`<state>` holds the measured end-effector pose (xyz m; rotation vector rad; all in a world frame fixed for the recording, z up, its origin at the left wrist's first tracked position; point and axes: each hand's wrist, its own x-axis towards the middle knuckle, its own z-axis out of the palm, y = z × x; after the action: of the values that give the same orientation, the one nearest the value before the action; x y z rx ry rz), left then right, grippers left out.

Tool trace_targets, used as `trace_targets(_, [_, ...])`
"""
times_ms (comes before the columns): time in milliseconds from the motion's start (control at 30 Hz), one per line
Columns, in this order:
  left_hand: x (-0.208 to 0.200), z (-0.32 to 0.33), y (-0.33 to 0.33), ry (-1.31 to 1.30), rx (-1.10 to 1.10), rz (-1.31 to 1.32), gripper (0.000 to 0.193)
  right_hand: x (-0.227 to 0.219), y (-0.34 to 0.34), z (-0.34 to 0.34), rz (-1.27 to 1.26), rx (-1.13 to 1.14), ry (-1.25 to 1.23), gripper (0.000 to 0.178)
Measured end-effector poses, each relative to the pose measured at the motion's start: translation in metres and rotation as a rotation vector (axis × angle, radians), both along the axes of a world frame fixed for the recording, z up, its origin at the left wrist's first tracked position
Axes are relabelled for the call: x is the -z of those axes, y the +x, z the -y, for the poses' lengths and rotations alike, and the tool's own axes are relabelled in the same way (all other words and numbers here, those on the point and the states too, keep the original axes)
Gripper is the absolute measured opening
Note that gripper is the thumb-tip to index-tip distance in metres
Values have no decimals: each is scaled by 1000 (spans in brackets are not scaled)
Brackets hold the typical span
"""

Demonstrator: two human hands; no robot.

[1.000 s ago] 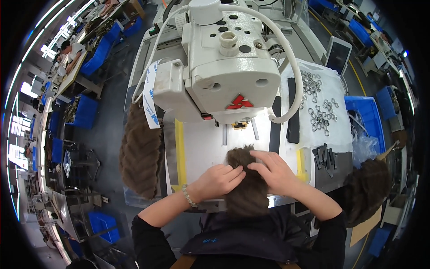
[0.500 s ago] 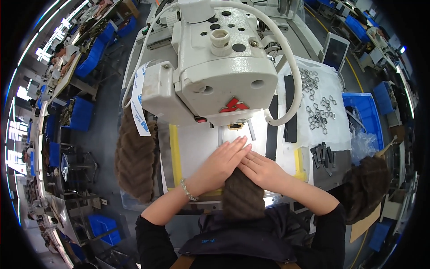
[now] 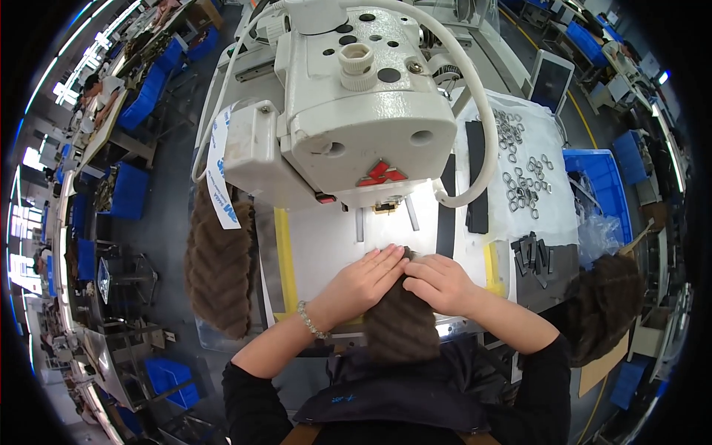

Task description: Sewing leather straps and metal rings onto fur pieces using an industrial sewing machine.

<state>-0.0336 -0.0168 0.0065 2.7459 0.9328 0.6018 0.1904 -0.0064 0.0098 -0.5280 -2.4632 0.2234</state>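
A strip of brown fur (image 3: 403,326) runs from the front edge of the work plate over my lap, its far end between my hands. My left hand (image 3: 363,283) lies along the fur's left edge, fingers straight and close together, its thumb hidden. On the other side my right hand (image 3: 443,285) has its fingers bent, with thumb and fingertips closed on the fur near its far tip. Both sets of fingertips almost meet. Beyond them is the sewing machine head (image 3: 371,141), its brass-coloured foot (image 3: 386,208) above the white plate (image 3: 326,233).
More brown fur lies left (image 3: 220,271) and right (image 3: 604,311). Metal rings (image 3: 525,185) sit on white cloth, with short black strips (image 3: 532,256) nearer. A blue bin (image 3: 610,185) holds clear plastic. Yellow tape (image 3: 284,252) edges the plate. A white hose (image 3: 482,111) loops beside the machine.
Both hands have drawn back toward me, away from the machine foot. The right fingers, stretched out before, are now bent at the fur's tip. The view has shifted slightly.
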Motion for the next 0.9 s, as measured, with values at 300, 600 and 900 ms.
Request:
trace_targets(300, [1,-1,-2,62,64,73,25,3,-14,4,56,116,-224,44])
trace_targets(600, [-12,2,-7,-21,-64,163,32,7,-12,7,193,128,-36,43])
trace_targets(900, [-11,9,-3,119,-132,-127,40,8,-11,8,184,132,-27,40])
